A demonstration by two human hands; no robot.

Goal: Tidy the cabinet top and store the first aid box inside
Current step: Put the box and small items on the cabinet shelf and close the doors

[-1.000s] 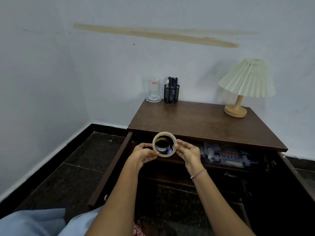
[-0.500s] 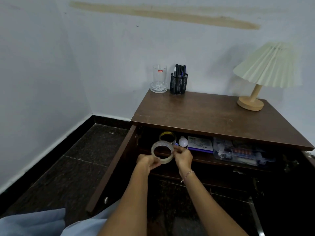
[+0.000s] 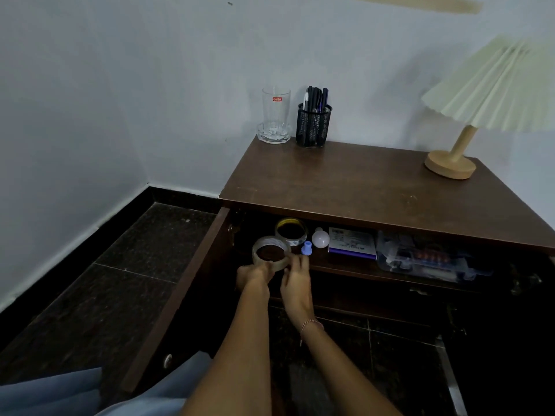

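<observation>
A clear tape roll (image 3: 268,245) lies nearly flat at the left end of the upper shelf inside the open brown cabinet (image 3: 375,187). My left hand (image 3: 253,276) grips its near left rim and my right hand (image 3: 295,279) pinches its near right rim. Behind it on the shelf sits a second tape roll (image 3: 291,231), then a white bulb (image 3: 320,238), a small blue cap (image 3: 306,247) and a white and purple box (image 3: 352,243). The clear plastic first aid box (image 3: 429,258) lies further right on the same shelf.
On the cabinet top stand a drinking glass on a glass coaster (image 3: 275,115), a black mesh pen holder (image 3: 313,123) and a pleated lamp (image 3: 480,115). The left cabinet door (image 3: 180,292) swings open toward me. Dark tiled floor lies to the left.
Both hands have carried the clear tape roll down from in front of the cabinet edge and into the shelf, tipping it from upright to nearly flat. The camera has moved closer and lower.
</observation>
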